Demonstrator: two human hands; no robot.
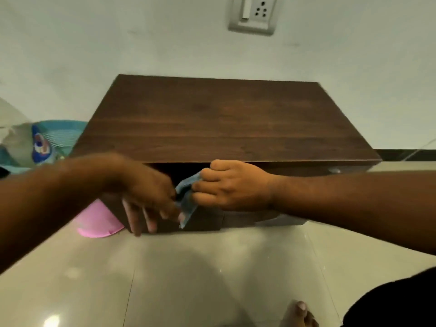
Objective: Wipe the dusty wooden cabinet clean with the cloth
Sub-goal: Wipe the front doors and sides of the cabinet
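Single wide-angle view, worn on the person's head. The camera stands above and in front of the cabinet (224,123) and faces forward and down, toward the cabinet's front edge and the wall (106,43) behind it. Range is close: the cabinet top fills mid-frame. The left hand (146,192) and right hand (233,185) meet on the cloth (186,194) at centre. The floor (200,267) and a foot (298,313) occupy the lower edge.

Pale wall (94,43) with a socket plate (253,14) at twelve o'clock, glossy beige floor tiles (212,267) at six, pink tub (99,220) at eight, blue basket (63,135) at nine.
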